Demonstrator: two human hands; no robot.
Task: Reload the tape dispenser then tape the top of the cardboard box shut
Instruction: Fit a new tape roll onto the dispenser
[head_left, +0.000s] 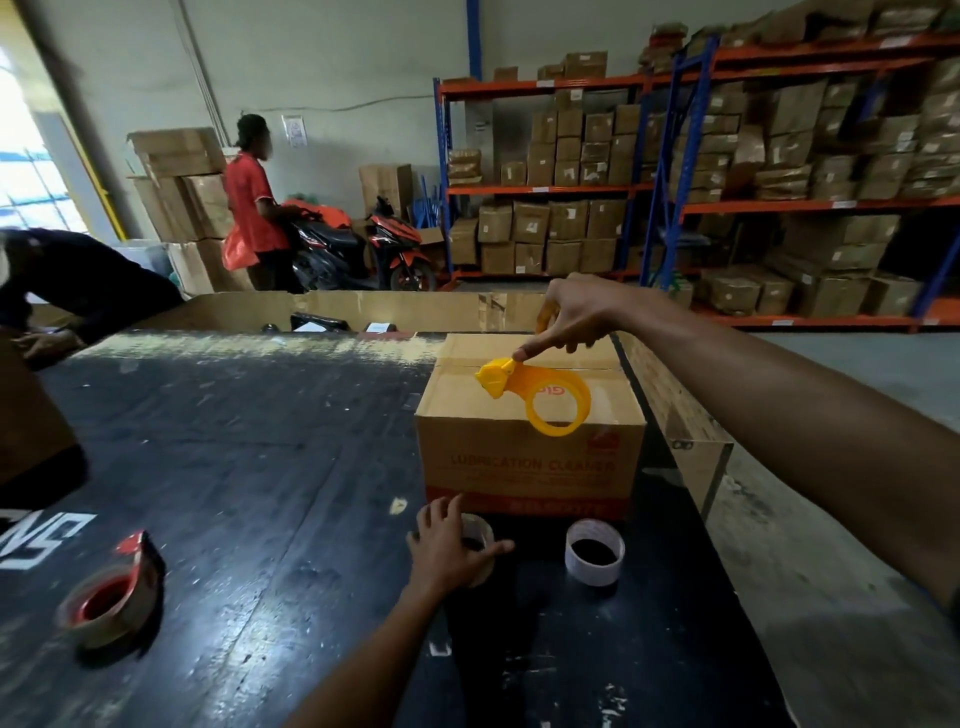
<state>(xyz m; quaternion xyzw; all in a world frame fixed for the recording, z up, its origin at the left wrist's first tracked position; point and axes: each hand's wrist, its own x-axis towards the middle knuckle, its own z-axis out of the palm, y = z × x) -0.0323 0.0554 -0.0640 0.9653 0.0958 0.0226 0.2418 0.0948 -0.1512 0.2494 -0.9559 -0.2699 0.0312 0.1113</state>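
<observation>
A brown cardboard box stands on the dark table, flaps down. On its top lies an empty yellow tape dispenser. My right hand reaches over the box and its forefinger touches the dispenser's head end; the fingers are not wrapped around it. In front of the box my left hand rests over a roll of clear tape, thumb and fingers around it. A second, white-cored tape roll stands to the right of it.
A red dispenser loaded with brown tape lies at the table's near left. A cardboard wall borders the far and right edges. A person in dark clothes leans over the far left; another person stands by a motorbike and shelving behind.
</observation>
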